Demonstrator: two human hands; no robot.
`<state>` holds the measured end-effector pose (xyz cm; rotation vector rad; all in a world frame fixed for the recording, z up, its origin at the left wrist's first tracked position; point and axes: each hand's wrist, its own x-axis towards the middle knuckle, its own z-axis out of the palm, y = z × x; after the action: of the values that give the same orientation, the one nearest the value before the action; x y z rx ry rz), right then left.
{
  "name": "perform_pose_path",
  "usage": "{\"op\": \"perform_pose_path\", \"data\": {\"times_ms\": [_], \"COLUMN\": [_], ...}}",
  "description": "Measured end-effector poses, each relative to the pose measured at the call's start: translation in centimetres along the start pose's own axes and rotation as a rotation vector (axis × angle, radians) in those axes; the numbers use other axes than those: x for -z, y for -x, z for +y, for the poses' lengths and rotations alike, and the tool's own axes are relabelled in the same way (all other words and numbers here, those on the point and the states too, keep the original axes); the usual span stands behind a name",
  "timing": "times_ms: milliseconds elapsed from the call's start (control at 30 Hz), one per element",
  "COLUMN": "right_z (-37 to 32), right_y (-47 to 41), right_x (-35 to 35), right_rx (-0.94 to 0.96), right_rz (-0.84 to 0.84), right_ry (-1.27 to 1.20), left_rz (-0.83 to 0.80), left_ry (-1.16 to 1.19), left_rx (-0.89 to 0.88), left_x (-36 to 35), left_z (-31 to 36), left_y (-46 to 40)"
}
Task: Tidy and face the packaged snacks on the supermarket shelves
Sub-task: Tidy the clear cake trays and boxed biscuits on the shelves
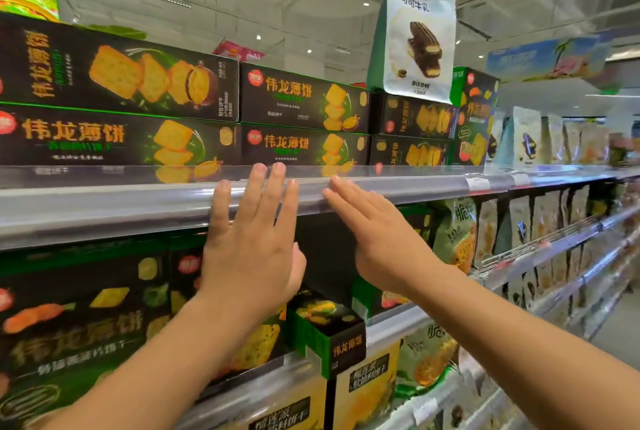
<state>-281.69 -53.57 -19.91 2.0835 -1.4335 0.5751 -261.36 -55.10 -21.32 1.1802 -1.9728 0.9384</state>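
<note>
Black cracker boxes with green edges point(304, 98) lie stacked two high along the top shelf, faces forward. My left hand point(251, 242) is raised flat with straight fingers, its tips at the clear front rail point(138, 201) of that shelf, just below a lower box point(304, 149). My right hand point(377, 232) is beside it, fingers straight, tips touching the same rail. Neither hand holds anything. A white chocolate-biscuit pouch point(420, 34) stands on top of the boxes at the right.
The shelf below holds more black cracker boxes point(69, 325) and a small green-edged box point(329, 332) turned end-on. Green snack bags point(453, 232) and pale pouches point(526, 138) fill the shelves to the right. The aisle floor shows at far right.
</note>
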Motion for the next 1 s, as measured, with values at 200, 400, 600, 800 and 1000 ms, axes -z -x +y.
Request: {"op": "perform_pose_path", "data": {"times_ms": [200,400,600,800,1000], "right_z": [6.5,9.7,9.3,10.4,9.7], "right_y": [1.0,0.3,0.1,0.3,0.3], "right_x": [-0.5,-3.9,-5.8,-5.4,-5.6], "right_rx": [-0.11,-0.032,-0.066,0.005,-0.04], "right_rz": [0.184,0.36,0.415,0.376,0.38], "right_ry": [-0.047,-0.155,-0.2,-0.135,-0.187], "left_rz": [0.085,0.185,0.08,-0.077,-0.449], "left_ry": [-0.092,-0.12,-0.164,0.048,-0.031], "left_rx": [0.051,0.217,0.352,0.282,0.038], "left_x": [-2.0,-2.8,-3.3,-1.7,-2.9], "left_z": [1.2,3.6,6.1,9.2,14.2], "left_y": [-0.3,-1.0,-1.4,2.1,9.1]}}
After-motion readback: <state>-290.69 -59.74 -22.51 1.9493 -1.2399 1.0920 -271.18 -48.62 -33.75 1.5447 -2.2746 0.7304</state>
